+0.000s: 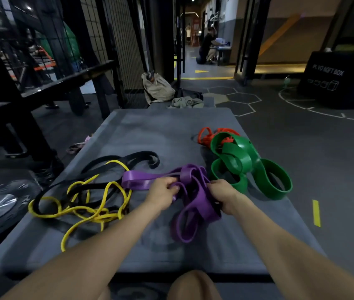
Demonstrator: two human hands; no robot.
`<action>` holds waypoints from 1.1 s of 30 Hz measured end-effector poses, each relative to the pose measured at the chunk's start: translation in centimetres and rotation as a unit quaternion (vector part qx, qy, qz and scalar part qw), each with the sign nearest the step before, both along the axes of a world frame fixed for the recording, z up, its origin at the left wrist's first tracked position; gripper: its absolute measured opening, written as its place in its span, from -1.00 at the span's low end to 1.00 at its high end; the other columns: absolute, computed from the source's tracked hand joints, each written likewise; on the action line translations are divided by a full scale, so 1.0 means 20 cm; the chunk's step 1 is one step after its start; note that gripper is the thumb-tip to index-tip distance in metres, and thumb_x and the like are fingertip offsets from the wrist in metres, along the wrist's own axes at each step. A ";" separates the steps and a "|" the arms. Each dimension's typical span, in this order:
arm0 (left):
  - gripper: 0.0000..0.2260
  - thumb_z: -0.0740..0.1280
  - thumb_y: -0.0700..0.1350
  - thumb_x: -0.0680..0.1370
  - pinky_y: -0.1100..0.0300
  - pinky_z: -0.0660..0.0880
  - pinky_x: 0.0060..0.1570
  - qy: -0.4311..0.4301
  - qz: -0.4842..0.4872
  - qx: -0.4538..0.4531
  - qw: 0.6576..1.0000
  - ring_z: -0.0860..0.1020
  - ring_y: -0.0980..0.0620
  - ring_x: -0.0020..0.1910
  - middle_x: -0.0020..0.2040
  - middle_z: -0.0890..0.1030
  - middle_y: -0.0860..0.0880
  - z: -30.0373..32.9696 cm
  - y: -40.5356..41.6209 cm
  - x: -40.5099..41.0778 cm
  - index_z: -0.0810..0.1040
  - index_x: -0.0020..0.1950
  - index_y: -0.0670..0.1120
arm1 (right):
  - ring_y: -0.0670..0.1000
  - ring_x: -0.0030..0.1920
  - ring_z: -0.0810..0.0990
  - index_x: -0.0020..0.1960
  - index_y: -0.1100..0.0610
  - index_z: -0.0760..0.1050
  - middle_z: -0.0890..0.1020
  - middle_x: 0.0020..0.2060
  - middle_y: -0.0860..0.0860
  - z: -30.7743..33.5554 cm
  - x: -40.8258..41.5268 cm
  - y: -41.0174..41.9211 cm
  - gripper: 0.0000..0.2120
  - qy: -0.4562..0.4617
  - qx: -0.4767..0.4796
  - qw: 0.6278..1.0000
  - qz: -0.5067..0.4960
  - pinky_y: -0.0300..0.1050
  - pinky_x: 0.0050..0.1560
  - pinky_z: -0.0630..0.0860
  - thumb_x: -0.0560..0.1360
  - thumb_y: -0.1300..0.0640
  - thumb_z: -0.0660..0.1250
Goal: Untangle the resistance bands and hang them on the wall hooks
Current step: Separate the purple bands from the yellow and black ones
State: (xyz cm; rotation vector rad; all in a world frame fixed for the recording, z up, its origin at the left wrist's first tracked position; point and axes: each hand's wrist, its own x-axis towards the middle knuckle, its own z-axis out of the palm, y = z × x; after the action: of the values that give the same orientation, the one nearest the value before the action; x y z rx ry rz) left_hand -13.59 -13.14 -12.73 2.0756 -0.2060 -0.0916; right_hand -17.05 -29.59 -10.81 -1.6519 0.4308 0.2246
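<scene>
1. Left hand [163, 192]: fingers curled around a strand of the purple band [190, 197] at the left side of its knot; forearm reaches in from the near edge of the mat [150, 131], angled forward and to the right.
2. Right hand [222, 197]: fingers closed on purple strands at the right side of the same knot; forearm enters from the near right corner, angled forward and to the left. The two hands sit level with each other, the knot directly between them.
3. Purple band: long axis runs left to right across the middle of the mat. One flat loop extends left beyond the left hand; other loops hang toward the near edge below the right hand. Judged step: drawing strands apart sideways to free the knot.
4. Green band [249, 165]: coiled heap just beside the right hand, toward the right edge. Whether it touches the purple band cannot be told.
5. Red band [209, 135]: behind the green heap, partly under it, farther from the hands.
6. Yellow band [89, 204] and black band [115, 167]: intertwined with each other near the left edge, left of the left hand.
7. Wall hooks: not in view.
</scene>
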 end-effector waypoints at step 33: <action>-0.53 0.29 -0.29 0.46 0.20 0.44 -0.05 0.008 0.079 0.000 0.997 0.47 -0.10 0.05 0.12 0.47 -0.15 0.16 0.08 1.65 0.29 0.34 -0.07 | 0.21 0.27 0.44 0.38 0.36 0.24 0.46 0.27 0.26 0.10 1.75 0.11 -0.54 -0.171 -0.195 0.966 -0.007 -0.02 0.22 0.37 0.58 0.11 0.18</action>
State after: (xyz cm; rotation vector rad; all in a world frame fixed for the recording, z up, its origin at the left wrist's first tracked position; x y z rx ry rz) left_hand 19.44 -11.46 -9.54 2.0828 -0.0303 -0.0120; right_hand 17.97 -27.45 -8.74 -2.0265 0.2298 -0.1689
